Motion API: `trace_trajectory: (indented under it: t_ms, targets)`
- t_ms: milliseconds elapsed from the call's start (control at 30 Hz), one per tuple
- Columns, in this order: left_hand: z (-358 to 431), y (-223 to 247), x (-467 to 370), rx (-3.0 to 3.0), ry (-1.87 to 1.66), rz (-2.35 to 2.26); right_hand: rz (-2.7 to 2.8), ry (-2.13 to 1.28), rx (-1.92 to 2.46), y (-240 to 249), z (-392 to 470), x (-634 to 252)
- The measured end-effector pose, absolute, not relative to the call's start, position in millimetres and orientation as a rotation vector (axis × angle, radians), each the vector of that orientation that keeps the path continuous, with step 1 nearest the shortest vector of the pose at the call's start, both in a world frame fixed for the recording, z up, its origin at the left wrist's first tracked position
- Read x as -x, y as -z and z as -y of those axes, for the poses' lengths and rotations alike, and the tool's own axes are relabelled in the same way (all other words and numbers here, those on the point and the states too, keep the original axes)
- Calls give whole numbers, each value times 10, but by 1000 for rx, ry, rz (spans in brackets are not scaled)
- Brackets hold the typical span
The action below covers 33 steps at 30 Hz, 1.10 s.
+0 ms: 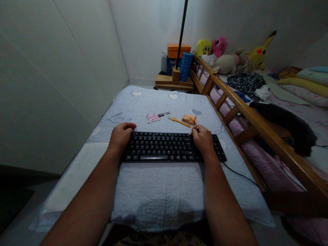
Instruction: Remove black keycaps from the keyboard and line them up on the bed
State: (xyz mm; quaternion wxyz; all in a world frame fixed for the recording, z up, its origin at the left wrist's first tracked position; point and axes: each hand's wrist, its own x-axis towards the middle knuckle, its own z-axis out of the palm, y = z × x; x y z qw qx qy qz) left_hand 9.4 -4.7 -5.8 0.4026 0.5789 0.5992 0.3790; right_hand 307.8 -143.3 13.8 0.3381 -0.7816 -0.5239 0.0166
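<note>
A black keyboard (159, 147) lies across the cloth-covered table. My left hand (122, 136) is closed at its left end, thumb and fingers curled at the top left corner. Over the keys on the right, my right hand (202, 138) pinches a thin white stick, mostly hidden by the fingers, its tip near the top edge. Behind the keyboard are a yellow-handled brush (181, 122), a crumpled orange cloth (189, 119), a dark-handled tool with a metal tip (164, 114) and a thin swab-like stick (154, 121).
A cable (241, 175) runs from the keyboard to the right. A wooden bed rail (241, 102) borders the table's right side, with bedding and plush toys beyond. At the back stand a wooden base (166, 81) with a black pole, a blue roller (186, 66) and an orange box (179, 50).
</note>
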Motion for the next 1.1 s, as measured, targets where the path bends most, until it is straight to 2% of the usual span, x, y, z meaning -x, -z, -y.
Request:
trace_trajectory:
  t_ms: [1100]
  targets:
    - [35, 85, -109, -1390, -1021, -1409, 1338, -69, 2002, -125, 1439, -3065]
